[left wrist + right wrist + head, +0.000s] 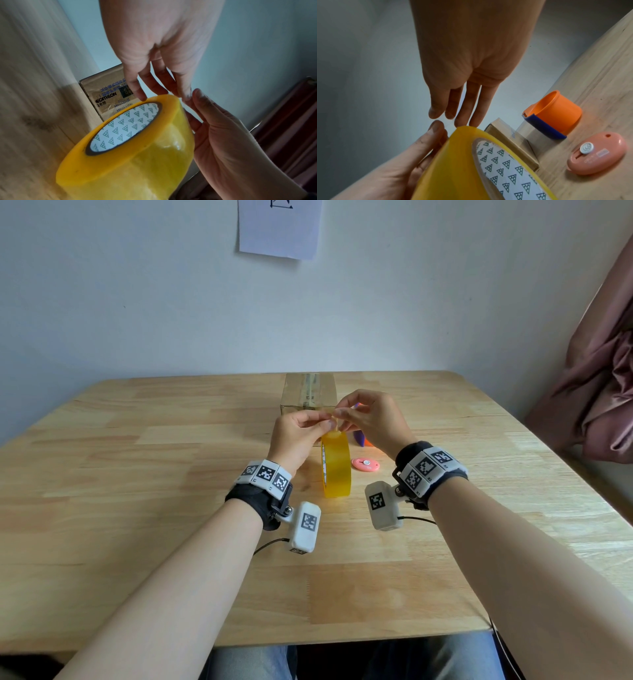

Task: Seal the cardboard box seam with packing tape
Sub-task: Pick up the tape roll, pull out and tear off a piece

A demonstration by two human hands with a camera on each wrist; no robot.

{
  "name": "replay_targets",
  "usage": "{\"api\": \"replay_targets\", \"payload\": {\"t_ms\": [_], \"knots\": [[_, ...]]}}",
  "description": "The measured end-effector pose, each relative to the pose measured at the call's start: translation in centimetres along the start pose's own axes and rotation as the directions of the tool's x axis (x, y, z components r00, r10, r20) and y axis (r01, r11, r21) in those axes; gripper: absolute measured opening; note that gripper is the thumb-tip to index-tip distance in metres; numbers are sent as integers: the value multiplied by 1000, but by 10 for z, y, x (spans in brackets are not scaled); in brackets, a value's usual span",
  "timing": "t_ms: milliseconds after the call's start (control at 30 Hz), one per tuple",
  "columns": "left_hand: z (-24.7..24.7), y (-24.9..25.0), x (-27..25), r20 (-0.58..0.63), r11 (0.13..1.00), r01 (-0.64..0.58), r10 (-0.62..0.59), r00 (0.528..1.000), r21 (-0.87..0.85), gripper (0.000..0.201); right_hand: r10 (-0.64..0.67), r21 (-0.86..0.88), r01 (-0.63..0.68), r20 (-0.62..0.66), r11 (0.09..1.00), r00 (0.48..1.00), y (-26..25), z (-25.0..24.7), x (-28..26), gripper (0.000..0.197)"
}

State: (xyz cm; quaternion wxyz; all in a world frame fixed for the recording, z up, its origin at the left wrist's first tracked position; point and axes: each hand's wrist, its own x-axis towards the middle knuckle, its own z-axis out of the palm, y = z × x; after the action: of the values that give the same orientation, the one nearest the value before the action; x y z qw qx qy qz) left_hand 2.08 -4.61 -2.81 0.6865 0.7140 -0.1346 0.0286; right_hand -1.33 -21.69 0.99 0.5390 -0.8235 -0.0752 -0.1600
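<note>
You are seated at a wooden table (445,508) in a home room: plain white wall (137,285), taped-up paper sheet (279,227), pink curtain (603,392) at right.

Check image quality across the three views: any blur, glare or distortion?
Head view: sharp, evenly lit, table edges bowed by the wide lens. Left wrist view: table streaked with motion blur, glare patch on the tape roll. Right wrist view: soft and dim toward the wall, box cutter fairly clear.
</note>
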Motion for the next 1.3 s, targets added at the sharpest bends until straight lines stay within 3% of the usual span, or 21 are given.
{"api": "replay_targets", "payload": {"t_ms": [367, 500, 600, 700, 833, 1133, 1300], "knots": [[0, 11, 5, 114, 991, 117, -123, 986, 62, 19, -32, 60, 32, -3, 998, 999, 4, -1, -3, 5], [1, 11, 6, 76, 989, 138, -142, 987, 61, 20, 5, 102, -1, -37, 995, 999, 9, -3, 0, 47], [1, 12, 5, 57, 983, 184, -184, 981, 5, 12, 11, 31, -9, -84, 999, 996, 13, -7, 1, 23], [1, 13, 5, 46, 979, 204, -202, 978, -26, 7, -40, -60, 37, -44, 998, 998, 14, -9, 0, 6], [2, 17, 4, 40, 977, 209, -208, 977, -32, 2, -58, -127, 57, -2, 990, 998, 14, -8, 0, 4], [0, 18, 2, 42, 971, 234, -232, 972, -41, 5, -27, -233, 48, 90, 971, 996, 16, -5, 3, 25], [-2, 17, 2, 45, 969, 242, -240, 970, -50, 8, -47, -222, 74, 122, 972, 991, 20, 1, 6, 22]]}}
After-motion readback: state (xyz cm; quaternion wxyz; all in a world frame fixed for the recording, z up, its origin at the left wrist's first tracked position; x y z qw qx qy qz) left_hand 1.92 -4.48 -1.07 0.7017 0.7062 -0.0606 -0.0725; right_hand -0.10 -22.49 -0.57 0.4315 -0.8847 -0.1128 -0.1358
